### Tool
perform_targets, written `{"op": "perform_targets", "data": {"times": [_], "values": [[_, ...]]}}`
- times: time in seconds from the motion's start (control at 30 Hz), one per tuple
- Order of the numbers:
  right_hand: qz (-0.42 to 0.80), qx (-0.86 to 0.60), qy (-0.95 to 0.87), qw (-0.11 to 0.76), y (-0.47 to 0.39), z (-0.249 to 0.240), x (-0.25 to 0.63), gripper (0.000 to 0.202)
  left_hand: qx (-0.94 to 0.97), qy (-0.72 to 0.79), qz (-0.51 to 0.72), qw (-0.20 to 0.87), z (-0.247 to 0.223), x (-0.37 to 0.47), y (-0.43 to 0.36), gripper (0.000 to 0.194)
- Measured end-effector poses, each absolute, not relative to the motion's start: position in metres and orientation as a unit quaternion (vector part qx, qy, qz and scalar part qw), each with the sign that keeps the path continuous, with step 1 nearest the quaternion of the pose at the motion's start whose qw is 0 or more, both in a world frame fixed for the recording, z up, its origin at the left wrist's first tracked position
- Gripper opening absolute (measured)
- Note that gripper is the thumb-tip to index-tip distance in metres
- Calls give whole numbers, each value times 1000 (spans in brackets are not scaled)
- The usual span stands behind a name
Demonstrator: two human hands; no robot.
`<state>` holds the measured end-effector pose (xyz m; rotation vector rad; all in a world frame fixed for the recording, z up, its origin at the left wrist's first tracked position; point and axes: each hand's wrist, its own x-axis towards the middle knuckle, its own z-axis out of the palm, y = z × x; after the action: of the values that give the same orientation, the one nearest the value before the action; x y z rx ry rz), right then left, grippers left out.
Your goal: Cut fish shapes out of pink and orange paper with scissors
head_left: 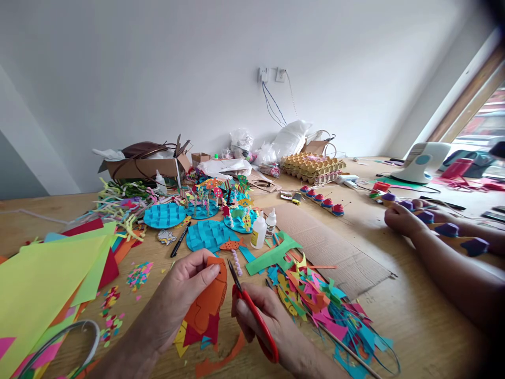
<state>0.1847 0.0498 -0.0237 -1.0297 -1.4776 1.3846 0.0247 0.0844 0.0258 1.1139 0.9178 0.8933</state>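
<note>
My left hand (188,287) pinches an orange paper cutout (213,300) with black pen lines drawn on it, between thumb and fingers. Red-handled scissors (252,310) are held in my right hand (265,315), their blades a little apart and pointing up beside the cutout's right edge. Beneath the cutout lie dark red paper (211,330) and yellow scraps (180,339). Just beyond my hands is a blue paper disc (211,235) with raised strips, and an orange spotted paper fish (229,246) on a lilac twisted stem.
Coloured paper sheets (51,279) are stacked at left. Paper scraps (327,305) pile up at right beside a cardboard sheet (335,247). Glue bottles (258,230) stand mid-table. At far right, another person's hands (404,220) hold an egg-carton strip (442,228). Egg trays (311,167) sit near the wall.
</note>
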Motion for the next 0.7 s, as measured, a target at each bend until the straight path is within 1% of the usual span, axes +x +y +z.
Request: {"op": "perform_targets", "data": {"times": [0.1, 0.33, 0.53, 0.7], "values": [[559, -410, -584, 422, 50, -24, 184, 53, 492, 406, 398, 659, 25, 25, 84, 19], [538, -407, -612, 413, 49, -31, 185, 51, 486, 418, 396, 658, 27, 26, 85, 23], [558, -405, -585, 427, 49, -24, 184, 56, 497, 404, 394, 660, 26, 27, 85, 20], [563, -406, -589, 415, 49, -27, 183, 53, 490, 402, 395, 666, 26, 26, 85, 19]]}}
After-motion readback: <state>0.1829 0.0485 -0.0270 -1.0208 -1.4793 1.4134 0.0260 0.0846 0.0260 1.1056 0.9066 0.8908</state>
